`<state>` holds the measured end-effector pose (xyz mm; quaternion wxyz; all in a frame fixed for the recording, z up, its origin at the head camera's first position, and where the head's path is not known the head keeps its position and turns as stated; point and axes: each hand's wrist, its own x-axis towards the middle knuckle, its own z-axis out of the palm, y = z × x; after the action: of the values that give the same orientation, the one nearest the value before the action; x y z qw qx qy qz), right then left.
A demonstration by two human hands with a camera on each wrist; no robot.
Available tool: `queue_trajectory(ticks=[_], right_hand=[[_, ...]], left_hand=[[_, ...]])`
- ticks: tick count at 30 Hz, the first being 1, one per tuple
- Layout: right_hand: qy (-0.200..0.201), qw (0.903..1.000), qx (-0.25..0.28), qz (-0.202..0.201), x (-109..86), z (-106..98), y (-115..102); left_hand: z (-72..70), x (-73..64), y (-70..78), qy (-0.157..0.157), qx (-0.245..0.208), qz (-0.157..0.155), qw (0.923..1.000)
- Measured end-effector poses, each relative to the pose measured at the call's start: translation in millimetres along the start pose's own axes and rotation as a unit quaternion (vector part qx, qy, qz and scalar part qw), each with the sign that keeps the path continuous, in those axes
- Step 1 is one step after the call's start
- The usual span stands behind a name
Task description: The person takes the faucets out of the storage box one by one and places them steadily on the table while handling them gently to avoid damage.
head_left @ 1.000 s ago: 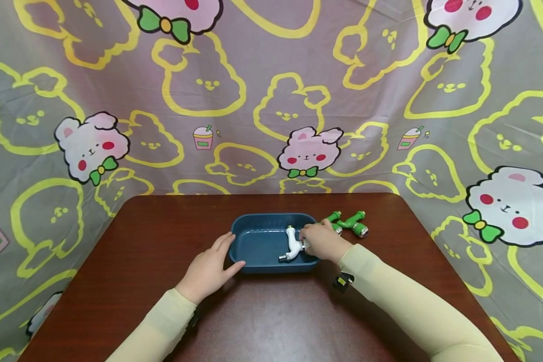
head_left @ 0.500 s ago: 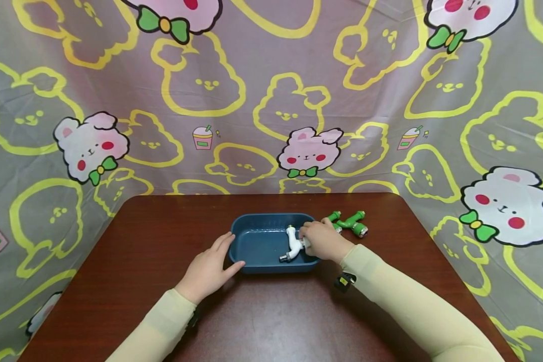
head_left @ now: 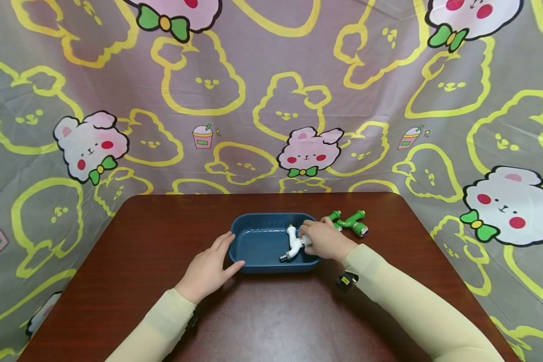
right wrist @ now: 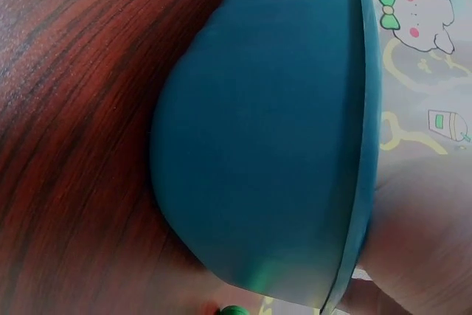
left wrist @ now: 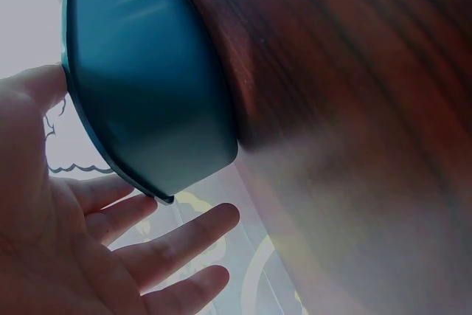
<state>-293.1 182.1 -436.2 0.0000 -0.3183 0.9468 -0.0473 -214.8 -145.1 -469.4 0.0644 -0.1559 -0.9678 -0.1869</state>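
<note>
A blue oblong basin (head_left: pixel 260 254) sits on the table. My left hand (head_left: pixel 205 271) touches its left end, fingers mostly straight and spread; in the left wrist view the thumb (left wrist: pixel 48 85) and some fingers (left wrist: pixel 110 219) meet the rim. Inside the basin, at its right end, is a white tap (head_left: pixel 294 244) with metal ends. My right hand (head_left: pixel 326 240) reaches over the right rim and grips the tap's handle side, its fingertips partly hidden. In the right wrist view the basin wall (right wrist: pixel 258 130) hides the tap and most of that hand.
Green tap-like fittings (head_left: pixel 352 223) with metal ends lie on the table just behind and right of my right hand, partly covered by it. The brown table (head_left: pixel 271 317) ends at a back edge before a patterned cloth (head_left: pixel 235 60).
The white tap has turned and shifted very slightly to the right with my right hand. My left hand and the basin stay in place.
</note>
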Motion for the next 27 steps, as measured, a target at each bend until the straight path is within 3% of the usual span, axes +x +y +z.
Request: queue_trajectory(ticks=[18, 27], right_hand=[[-0.006, 0.9989, 0.045, 0.011, 0.1, 1.8, 3.5], [0.033, 0.9963, 0.079, 0.001, -1.7, 2.9, 5.5]], left_hand=[[0.1, -0.4, 0.1, 0.008, 0.005, 0.007, 0.9999], [0.1, -0.8, 0.2, 0.006, -0.001, 0.007, 1.0000]])
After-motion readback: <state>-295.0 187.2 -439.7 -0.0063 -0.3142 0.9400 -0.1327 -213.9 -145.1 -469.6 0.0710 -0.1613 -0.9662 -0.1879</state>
